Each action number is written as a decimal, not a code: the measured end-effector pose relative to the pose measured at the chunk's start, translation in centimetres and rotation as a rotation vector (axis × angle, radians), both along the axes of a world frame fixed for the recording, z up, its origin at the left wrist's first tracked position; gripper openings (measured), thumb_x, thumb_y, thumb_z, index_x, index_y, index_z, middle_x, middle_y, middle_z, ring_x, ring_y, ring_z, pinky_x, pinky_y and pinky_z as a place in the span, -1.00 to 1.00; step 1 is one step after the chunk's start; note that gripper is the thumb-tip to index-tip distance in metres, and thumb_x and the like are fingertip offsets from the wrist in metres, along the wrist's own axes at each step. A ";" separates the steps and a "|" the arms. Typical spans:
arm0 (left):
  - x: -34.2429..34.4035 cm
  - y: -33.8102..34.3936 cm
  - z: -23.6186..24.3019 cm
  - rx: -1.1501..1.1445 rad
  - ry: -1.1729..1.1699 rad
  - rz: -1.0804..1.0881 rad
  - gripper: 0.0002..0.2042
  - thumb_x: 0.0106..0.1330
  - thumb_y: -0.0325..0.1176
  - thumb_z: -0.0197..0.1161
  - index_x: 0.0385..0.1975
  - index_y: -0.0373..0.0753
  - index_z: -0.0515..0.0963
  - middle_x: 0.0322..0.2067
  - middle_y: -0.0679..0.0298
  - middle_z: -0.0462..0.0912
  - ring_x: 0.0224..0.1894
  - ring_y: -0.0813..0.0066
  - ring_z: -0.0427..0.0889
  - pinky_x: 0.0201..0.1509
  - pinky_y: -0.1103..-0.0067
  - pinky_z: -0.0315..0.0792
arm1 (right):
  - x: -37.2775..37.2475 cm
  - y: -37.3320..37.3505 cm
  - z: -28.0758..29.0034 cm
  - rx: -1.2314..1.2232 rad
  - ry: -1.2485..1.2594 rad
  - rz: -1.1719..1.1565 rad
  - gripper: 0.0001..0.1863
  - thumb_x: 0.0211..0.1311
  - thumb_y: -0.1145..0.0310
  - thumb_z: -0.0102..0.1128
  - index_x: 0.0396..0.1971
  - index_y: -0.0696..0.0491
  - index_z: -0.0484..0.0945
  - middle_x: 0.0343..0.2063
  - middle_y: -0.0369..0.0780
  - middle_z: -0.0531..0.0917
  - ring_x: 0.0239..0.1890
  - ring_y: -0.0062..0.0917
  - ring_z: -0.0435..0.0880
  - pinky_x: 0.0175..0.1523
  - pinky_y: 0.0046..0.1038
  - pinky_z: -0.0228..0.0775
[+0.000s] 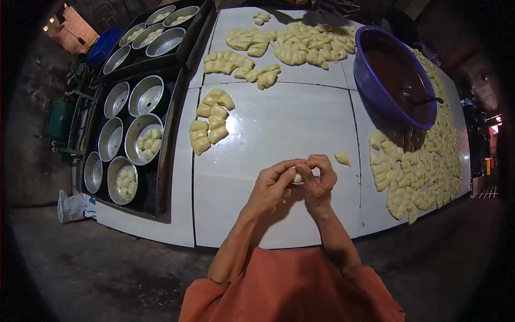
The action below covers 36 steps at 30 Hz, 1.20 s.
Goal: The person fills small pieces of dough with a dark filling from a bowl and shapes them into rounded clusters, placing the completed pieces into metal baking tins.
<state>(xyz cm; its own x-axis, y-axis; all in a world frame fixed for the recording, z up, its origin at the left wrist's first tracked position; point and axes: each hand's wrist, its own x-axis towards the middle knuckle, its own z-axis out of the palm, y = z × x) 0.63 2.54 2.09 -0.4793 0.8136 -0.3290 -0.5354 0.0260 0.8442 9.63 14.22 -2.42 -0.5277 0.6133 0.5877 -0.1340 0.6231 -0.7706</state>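
Both hands meet over the front middle of the white tiled table [273, 121]. A small pale piece of dough [298, 178] shows between them, pinched by the fingers and thumbs of my left hand [272, 185] and my right hand [317, 182]. Most of that piece is covered by the fingers. Just right of my right hand lies a single loose dough piece [342, 158]. Cut dough pieces [212, 121] rest in a short cluster to the left, beyond my left hand.
At left, black trays [167, 161] hold round metal pans [110, 139], some with dough balls [149, 144]. More cut dough [311, 45] lies at the far side. A purple basin [370, 91] of brown liquid stands at right, beside a broad spread of dough [407, 180].
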 end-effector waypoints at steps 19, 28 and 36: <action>1.2 -9.8 -1.3 -0.517 0.718 0.003 -0.38 0.19 -0.31 0.46 0.27 -0.28 0.42 -0.04 0.03 0.64 -0.29 0.38 0.69 -0.20 0.48 0.59 | 7.1 -2.5 1.8 -1.023 -0.600 0.323 -0.61 0.20 0.49 0.39 -0.04 0.21 0.43 -0.23 -0.23 0.58 -0.23 -0.71 0.58 -0.12 -0.63 0.52; 2.6 -8.3 -2.2 -0.537 0.852 -0.051 -0.20 0.09 -0.40 0.47 0.37 -0.34 0.22 -0.01 -0.01 0.52 -0.24 0.15 0.66 -0.19 0.36 0.58 | 5.5 -5.1 -0.7 -0.685 -0.678 0.065 -0.42 0.12 0.33 0.49 0.07 0.16 0.38 -0.14 -0.11 0.58 -0.34 -0.57 0.66 -0.21 -0.52 0.55; 3.6 -7.3 -2.7 -0.547 0.738 0.039 -0.27 0.08 -0.40 0.42 0.31 -0.33 0.28 0.04 -0.08 0.51 -0.02 0.00 0.63 0.03 0.33 0.56 | 2.9 -4.5 1.2 -0.301 -0.846 0.185 -0.43 0.28 0.35 0.20 0.29 0.13 0.35 -0.01 -0.04 0.52 -0.30 -0.36 0.67 -0.13 -0.33 0.56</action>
<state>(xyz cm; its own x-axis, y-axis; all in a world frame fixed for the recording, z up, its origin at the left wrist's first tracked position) 4.26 -4.77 -0.65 -0.7445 0.6136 -0.2630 0.1254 0.5154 0.8477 12.54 9.77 -1.21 -0.8145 0.5406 -0.2106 0.4714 0.4049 -0.7835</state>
